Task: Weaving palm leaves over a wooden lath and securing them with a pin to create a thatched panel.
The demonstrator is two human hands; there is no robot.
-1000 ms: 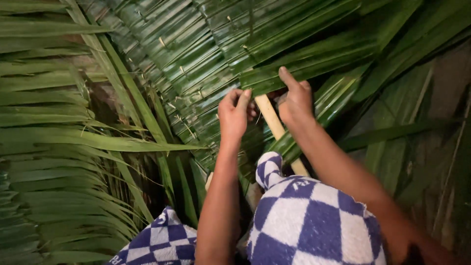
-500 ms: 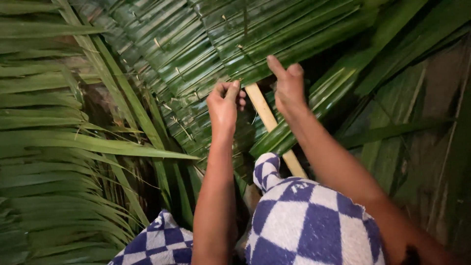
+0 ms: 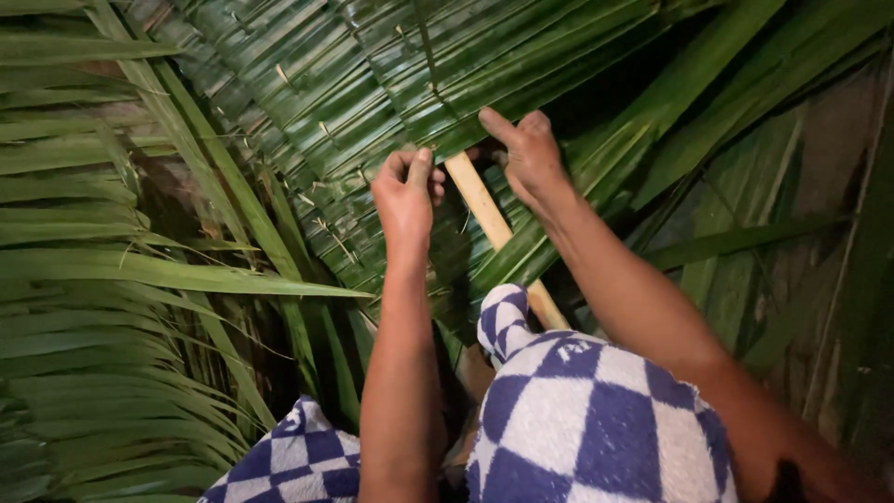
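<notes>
A panel of overlapping green palm leaves (image 3: 372, 84), pinned with small pale sticks, lies in front of me over a pale wooden slat (image 3: 486, 219). My left hand (image 3: 402, 196) is curled into a pinch at the panel's lower edge, just left of the slat; what it pinches is too small to see. My right hand (image 3: 526, 154) presses on a folded leaf (image 3: 559, 140) to the right of the slat, thumb stretched up and left along the fold.
Loose palm fronds (image 3: 112, 270) spread across the left side. More long leaves (image 3: 736, 242) lie at the right over a dark ground. Blue and white checked cloth (image 3: 587, 419) covers my knees at the bottom.
Both hands have shifted up and to the left along the panel edge. The left hand's fingers have curled tighter into a pinch.
</notes>
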